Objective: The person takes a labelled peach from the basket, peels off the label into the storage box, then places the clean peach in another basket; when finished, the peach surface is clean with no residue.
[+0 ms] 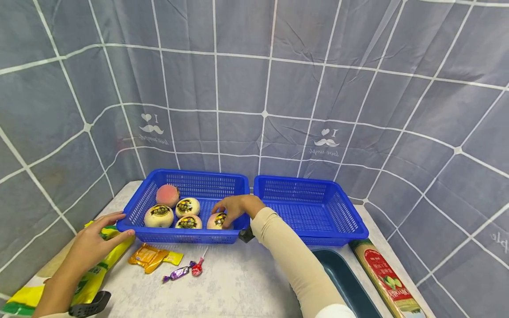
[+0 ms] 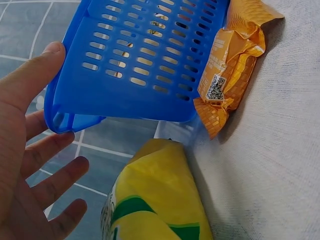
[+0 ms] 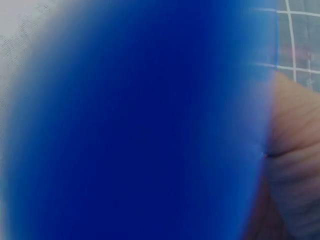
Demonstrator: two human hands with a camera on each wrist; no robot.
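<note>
While blue fills the right wrist view, head shows right hand (image 1: 234,207) gripping fruit (image 1: 218,220).

The left basket (image 1: 187,240) and the right basket (image 1: 314,207) are moulded in blue plastic, smooth and faintly glossy, with slotted walls (the perforations are plainest in the left wrist view). The table (image 1: 238,287) is covered in a pale woven cloth, matt and slightly rough. The backdrop (image 1: 254,88) is seen as creased grey fabric, matt. The yellow bag (image 2: 155,200) and the orange packets (image 2: 230,65) are made of shiny crinkled film. The sweets (image 1: 184,270) are wrapped in glossy foil. Glossy stickers are carried on the pale fruit (image 1: 159,215), whose skin looks smooth and matt.
</note>
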